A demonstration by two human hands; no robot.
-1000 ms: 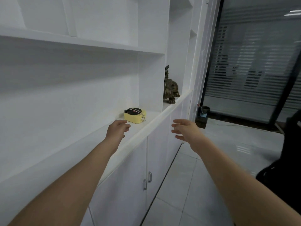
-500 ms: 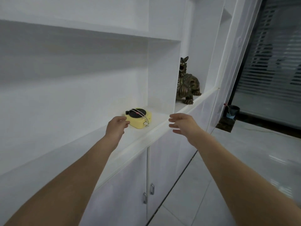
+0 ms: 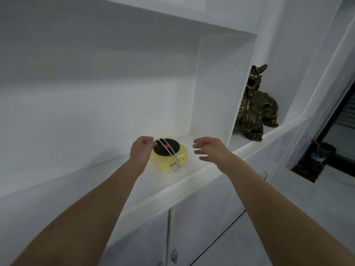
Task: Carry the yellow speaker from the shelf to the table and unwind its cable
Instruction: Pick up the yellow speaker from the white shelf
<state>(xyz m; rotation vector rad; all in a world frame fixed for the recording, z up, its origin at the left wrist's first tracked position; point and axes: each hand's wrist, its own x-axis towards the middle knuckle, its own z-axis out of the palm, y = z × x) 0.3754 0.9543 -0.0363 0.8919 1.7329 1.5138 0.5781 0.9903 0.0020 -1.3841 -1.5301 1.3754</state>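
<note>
**Speaker on the shelf, hands closing in**

One yellow speaker (image 3: 169, 157) sat on the white shelf (image 3: 194, 181), one compartment left of the single bronze figurine (image 3: 254, 110). One white cable (image 3: 168, 149) was wound across its black top. It looked small, light and rigid; its flat sides probably offered the safest hold. The left hand (image 3: 141, 149) touched its left edge, fingers curled at the cable. The right hand (image 3: 210, 148) hovered just beside it, fingers spread and empty.
</note>
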